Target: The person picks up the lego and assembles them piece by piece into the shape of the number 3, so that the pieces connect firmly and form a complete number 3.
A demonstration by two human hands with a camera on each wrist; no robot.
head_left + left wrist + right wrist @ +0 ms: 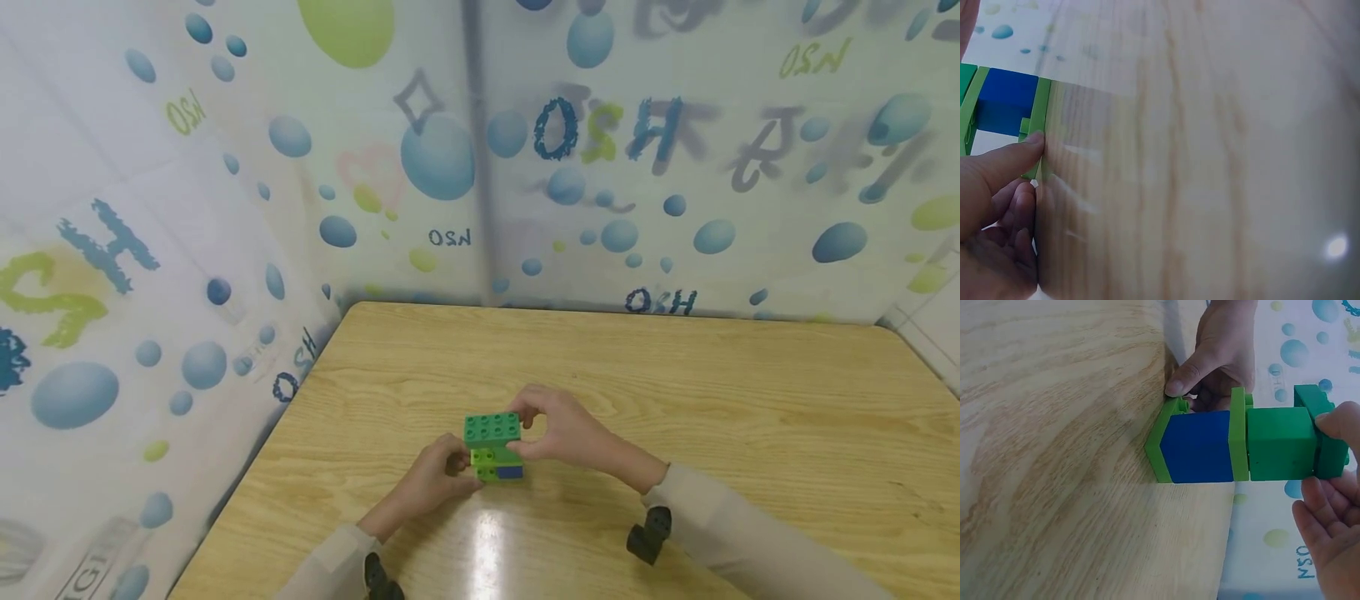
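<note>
A stack of toy building blocks stands on the table between both hands. From the bottom up it has a light green plate point(1159, 450), a blue block point(1197, 447), another light green plate point(1239, 434), a green block point(1280, 444) and a studded green brick point(492, 429) on top. My left hand point(433, 473) holds the bottom plate at its left end, thumb on the near side. With thumb and fingers, my right hand point(561, 427) pinches the right end of the top brick, which overhangs the green block to the left. Curled left fingers are partly hidden behind the stack.
The wooden table point(675, 375) spreads out around the stack. A patterned curtain point(562, 233) hangs along its back edge and left side. Small dark cameras sit on both wrists, the right one point(649, 533) near the cuff.
</note>
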